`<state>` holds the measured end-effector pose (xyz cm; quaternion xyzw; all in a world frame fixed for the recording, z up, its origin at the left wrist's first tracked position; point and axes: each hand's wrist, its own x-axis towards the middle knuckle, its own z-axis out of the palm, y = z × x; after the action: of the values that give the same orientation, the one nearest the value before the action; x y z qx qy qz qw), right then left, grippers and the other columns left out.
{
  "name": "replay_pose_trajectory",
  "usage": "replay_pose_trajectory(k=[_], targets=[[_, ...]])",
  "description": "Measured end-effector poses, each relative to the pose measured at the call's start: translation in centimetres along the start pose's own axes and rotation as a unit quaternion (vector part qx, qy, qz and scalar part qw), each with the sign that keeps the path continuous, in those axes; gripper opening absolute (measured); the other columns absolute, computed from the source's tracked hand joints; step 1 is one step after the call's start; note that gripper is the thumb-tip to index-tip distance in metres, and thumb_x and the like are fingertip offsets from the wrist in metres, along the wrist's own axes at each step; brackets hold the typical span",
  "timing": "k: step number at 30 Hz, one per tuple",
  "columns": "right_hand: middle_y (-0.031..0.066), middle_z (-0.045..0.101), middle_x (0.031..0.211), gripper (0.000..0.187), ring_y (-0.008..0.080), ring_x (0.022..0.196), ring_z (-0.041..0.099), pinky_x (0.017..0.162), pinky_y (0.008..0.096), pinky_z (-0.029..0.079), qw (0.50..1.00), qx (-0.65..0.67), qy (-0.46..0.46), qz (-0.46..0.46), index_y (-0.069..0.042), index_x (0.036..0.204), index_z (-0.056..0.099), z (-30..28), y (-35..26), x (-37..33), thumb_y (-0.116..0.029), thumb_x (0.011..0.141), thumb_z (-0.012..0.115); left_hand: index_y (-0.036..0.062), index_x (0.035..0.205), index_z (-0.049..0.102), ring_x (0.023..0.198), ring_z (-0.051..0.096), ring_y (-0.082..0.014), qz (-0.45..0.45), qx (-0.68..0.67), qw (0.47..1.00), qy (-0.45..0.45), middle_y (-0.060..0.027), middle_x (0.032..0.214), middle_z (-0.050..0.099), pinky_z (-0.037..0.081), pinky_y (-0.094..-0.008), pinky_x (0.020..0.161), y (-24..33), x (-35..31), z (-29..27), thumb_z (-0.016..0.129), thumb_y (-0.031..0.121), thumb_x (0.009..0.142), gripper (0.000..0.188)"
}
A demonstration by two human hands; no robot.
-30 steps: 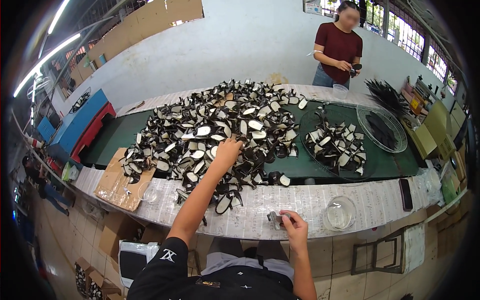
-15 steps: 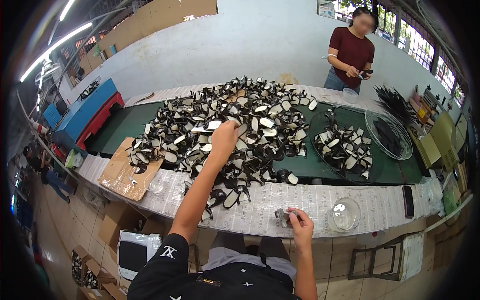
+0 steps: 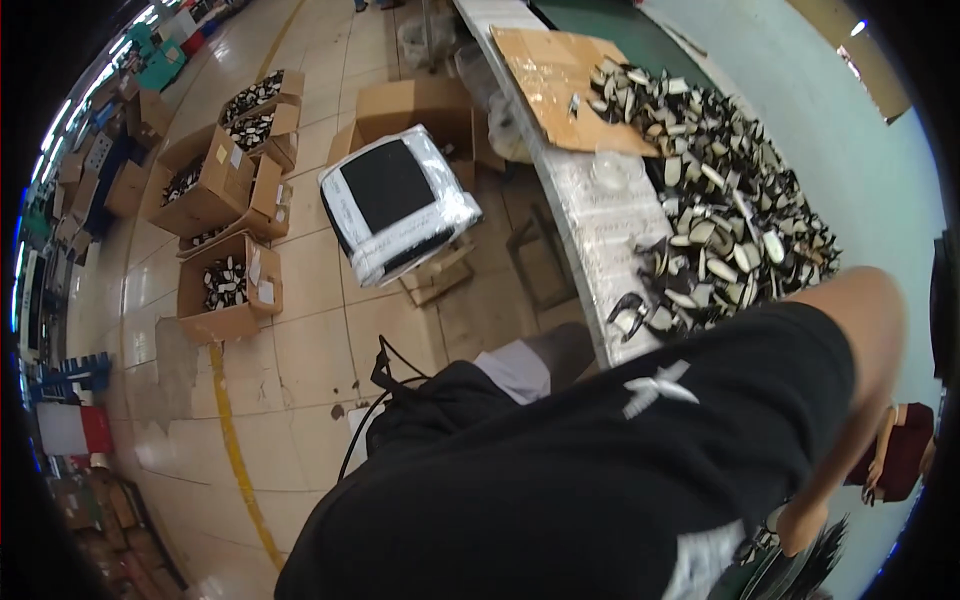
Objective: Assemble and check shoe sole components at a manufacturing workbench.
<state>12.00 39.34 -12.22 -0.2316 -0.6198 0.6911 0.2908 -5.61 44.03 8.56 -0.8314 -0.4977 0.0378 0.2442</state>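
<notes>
My left arm [image 3: 845,325] in a black sleeve crosses the right side of the picture, its elbow bent. At the end of the forearm, my left hand [image 3: 800,525] is small and blurred beside the dark strips and wire basket [image 3: 775,580] near the lower right rim. Its fingers cannot be made out, nor whether anything is in them. My right hand is out of the picture. A large heap of black strap-like pieces with whitish pads [image 3: 735,215] covers the worktable [image 3: 580,225], and a few lie at its edge.
A flattened cardboard sheet [image 3: 555,85] and a clear plastic bowl [image 3: 615,172] lie on the table. Beside it stand a wrapped black-and-white stool [image 3: 395,205] and an opened carton [image 3: 410,100]. Cartons of similar pieces [image 3: 225,290] stand on the floor. A co-worker [image 3: 895,450] stands across the table.
The view has swung left and rolled over. My left hand has left the heap for the basket side. My right hand, which held a small grey piece, has gone out of the picture.
</notes>
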Motion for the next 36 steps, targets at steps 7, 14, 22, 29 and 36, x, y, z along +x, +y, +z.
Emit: replay_pose_trajectory(k=[7,14,22,29,36], targets=[[0.0138,0.062,0.115,0.035,0.0214,0.1,0.059,0.081,0.0348,0.05,0.995,-0.037,0.083,0.027,0.002,0.122,0.058,0.5,-3.5,0.2,-0.025,0.099,0.057,0.0045,0.082,0.071,0.075,0.068,-0.0326,0.042,0.038,0.997,-0.052,-0.0138,0.081,0.07,0.054,-0.0485,0.063,5.9,0.6,-5.1,0.064,0.021,0.078,0.018],[0.0158,0.064,0.116,0.032,0.0241,0.1,0.061,0.083,0.0349,0.05,0.994,0.004,0.102,0.047,0.003,0.122,0.055,-0.5,-4.5,0.1,-0.02,0.1,0.054,0.0043,0.079,0.071,0.069,0.065,-0.0309,0.056,0.134,0.975,-0.17,-0.0135,0.076,0.068,0.053,-0.0485,0.06,5.8,-4.7,-3.0,0.064,0.02,0.078,0.017],[0.0088,0.062,0.108,0.03,0.0145,0.089,0.06,0.074,0.0277,0.051,0.963,0.245,0.115,0.019,0.002,0.121,0.057,-0.5,-1.9,1.5,-0.02,0.1,0.053,0.0024,0.075,0.069,0.065,0.062,-0.027,-0.002,0.337,0.913,-0.228,-0.0108,0.069,0.063,0.052,-0.0454,0.055,4.6,-6.7,4.6,0.063,0.012,0.077,0.012],[0.0062,0.062,0.103,0.026,0.0126,0.086,0.059,0.072,0.0274,0.05,0.955,0.267,0.128,0.027,0.001,0.117,0.059,-1.3,-2.6,1.9,-0.018,0.1,0.053,0.0036,0.074,0.065,0.069,0.056,-0.023,-0.198,0.106,0.973,-0.054,-0.0059,0.071,0.057,0.045,-0.0353,0.064,12.7,-10.6,5.3,0.062,0.016,0.076,0.013],[0.0068,0.063,0.103,0.024,0.0147,0.088,0.06,0.071,0.029,0.052,0.936,0.325,0.134,0.031,0.0,0.116,0.059,-1.7,-2.7,2.0,-0.018,0.1,0.052,0.0053,0.097,0.065,0.087,0.062,-0.0294,-0.412,-0.318,0.825,0.222,-0.0094,0.093,0.064,0.048,-0.0385,0.08,15.0,-15.1,6.8,0.068,0.022,0.085,0.021]])
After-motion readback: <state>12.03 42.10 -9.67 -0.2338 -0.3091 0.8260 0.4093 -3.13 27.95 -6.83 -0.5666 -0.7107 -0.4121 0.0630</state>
